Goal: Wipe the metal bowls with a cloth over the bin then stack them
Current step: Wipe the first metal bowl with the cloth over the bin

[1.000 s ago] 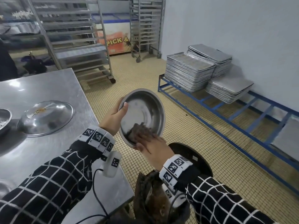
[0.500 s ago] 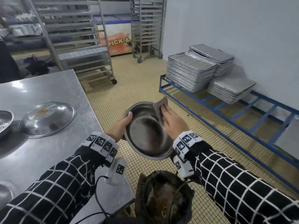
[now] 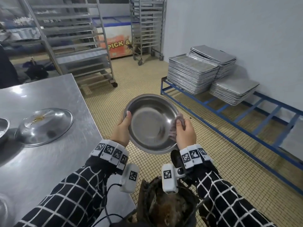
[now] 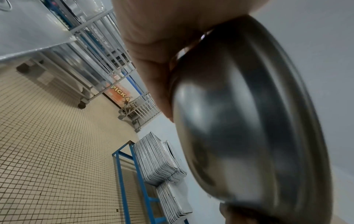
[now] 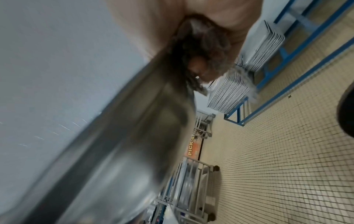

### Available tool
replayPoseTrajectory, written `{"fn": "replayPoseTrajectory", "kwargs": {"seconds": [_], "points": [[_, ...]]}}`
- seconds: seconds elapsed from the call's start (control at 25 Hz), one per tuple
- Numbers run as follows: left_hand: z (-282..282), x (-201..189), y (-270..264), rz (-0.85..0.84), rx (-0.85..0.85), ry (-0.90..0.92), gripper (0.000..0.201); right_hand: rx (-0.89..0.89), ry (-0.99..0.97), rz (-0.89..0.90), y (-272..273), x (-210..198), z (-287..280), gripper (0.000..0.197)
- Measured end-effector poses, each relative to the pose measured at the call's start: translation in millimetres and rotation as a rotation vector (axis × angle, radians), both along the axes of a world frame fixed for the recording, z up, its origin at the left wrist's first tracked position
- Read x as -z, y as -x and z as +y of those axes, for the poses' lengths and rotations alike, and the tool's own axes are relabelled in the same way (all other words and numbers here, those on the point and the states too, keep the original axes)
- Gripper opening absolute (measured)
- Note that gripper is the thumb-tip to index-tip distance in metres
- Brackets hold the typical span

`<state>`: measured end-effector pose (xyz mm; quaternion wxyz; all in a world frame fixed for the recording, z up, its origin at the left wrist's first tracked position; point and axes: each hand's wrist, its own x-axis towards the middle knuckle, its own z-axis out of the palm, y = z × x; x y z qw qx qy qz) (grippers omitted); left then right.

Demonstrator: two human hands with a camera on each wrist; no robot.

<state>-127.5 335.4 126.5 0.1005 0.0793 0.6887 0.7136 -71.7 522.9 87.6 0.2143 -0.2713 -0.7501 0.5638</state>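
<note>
Above the bin (image 3: pixel 165 208), beside the table (image 3: pixel 49 161), metal bowl (image 3: pixel 151 123) tilted between both hands, left hand (image 3: pixel 120 130) gripping its left rim, right hand (image 3: pixel 185 133) clutching cloth (image 3: pixel 177 122) against its right rim.

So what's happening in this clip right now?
A person is wiping a metal bowl above a bin. The left hand grips the bowl's rim, and the right hand presses a brownish cloth against its right edge. Another upturned bowl sits on the steel table.
</note>
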Motion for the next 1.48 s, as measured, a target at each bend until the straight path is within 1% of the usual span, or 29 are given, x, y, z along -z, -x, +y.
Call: {"fn": "replayPoseTrajectory", "kwargs": {"seconds": [0.04,0.12,0.2,0.24,0.28,0.32,0.36,0.4,0.48,0.6,0.68,0.72,0.8,0.84,0.92,0.96,1.0,1.04,1.08,1.12,1.2,1.24,1.32,1.36,1.4,1.44,1.48], "points": [[1,2,1,0.02,0.005,-0.017,0.037,0.007,0.012,0.007,0,-4,1,0.02],[-3,3,11,0.006,0.121,-0.053,0.048,-0.031,-0.007,0.022,4,-18,12,0.02],[-8,-3,20,-0.068,0.266,-0.086,0.055,-0.15,-0.14,0.008,8,-38,31,0.022],[-9,-7,23,-0.095,0.321,-0.1,0.052,-0.21,-0.23,-0.01,10,-47,39,0.023],[-9,-9,25,-0.105,0.338,-0.1,0.046,-0.245,-0.289,-0.024,11,-54,44,0.023],[-5,-12,24,-0.103,0.312,-0.098,0.04,-0.255,-0.3,-0.025,11,-57,48,0.022],[0,-15,21,-0.101,0.261,-0.081,0.039,-0.246,-0.273,-0.013,9,-59,48,0.022],[6,-17,19,-0.091,0.213,-0.062,0.04,-0.214,-0.231,0.001,8,-56,49,0.022],[18,-17,17,-0.061,0.179,-0.028,0.044,-0.116,-0.129,0.035,2,-46,49,0.022],[38,-8,14,-0.012,0.109,-0.081,0.048,0.067,0.024,0.078,-5,-26,36,0.022],[45,-1,12,-0.003,0.049,-0.122,0.05,0.131,0.046,0.098,-7,-17,23,0.022],[46,0,12,-0.003,0.049,-0.126,0.049,0.142,0.04,0.114,-6,-16,22,0.021],[43,-1,18,-0.009,0.109,-0.101,0.048,0.128,-0.013,0.126,-3,-21,30,0.018],[38,-4,22,-0.027,0.164,-0.105,0.053,0.096,-0.05,0.12,-2,-27,39,0.017],[27,-14,29,-0.064,0.283,-0.174,0.066,-0.035,-0.108,0.095,-3,-41,58,0.015],[23,-17,31,-0.07,0.308,-0.203,0.067,-0.108,-0.125,0.088,-3,-47,64,0.015],[23,-21,30,-0.08,0.286,-0.21,0.062,-0.154,-0.133,0.097,-4,-53,65,0.015],[24,-24,27,-0.085,0.219,-0.209,0.051,-0.159,-0.147,0.116,-5,-57,64,0.016],[28,-28,22,-0.074,0.149,-0.205,0.039,-0.123,-0.162,0.137,-5,-59,59,0.017],[32,-29,18,-0.046,0.094,-0.197,0.033,-0.045,-0.18,0.155,-4,-59,53,0.018],[43,-30,8,0.026,0.041,-0.172,0.033,0.135,-0.172,0.194,-3,-57,34,0.021],[48,-31,3,0.032,0.023,-0.153,0.033,0.194,-0.139,0.206,-3,-56,24,0.021],[52,-24,-4,0.02,0.056,-0.092,0.033,0.244,-0.037,0.211,-5,-54,9,0.019],[52,-20,-4,0.03,0.108,-0.033,0.038,0.246,-0.005,0.208,-7,-54,7,0.018],[49,-17,-4,0.047,0.167,0.009,0.049,0.238,-0.006,0.19,-9,-54,9,0.017],[44,-14,0,0.063,0.21,-0.004,0.063,0.219,-0.024,0.169,-10,-56,15,0.016],[37,-15,5,0.046,0.224,-0.075,0.073,0.182,-0.048,0.15,-13,-61,22,0.015]]}}
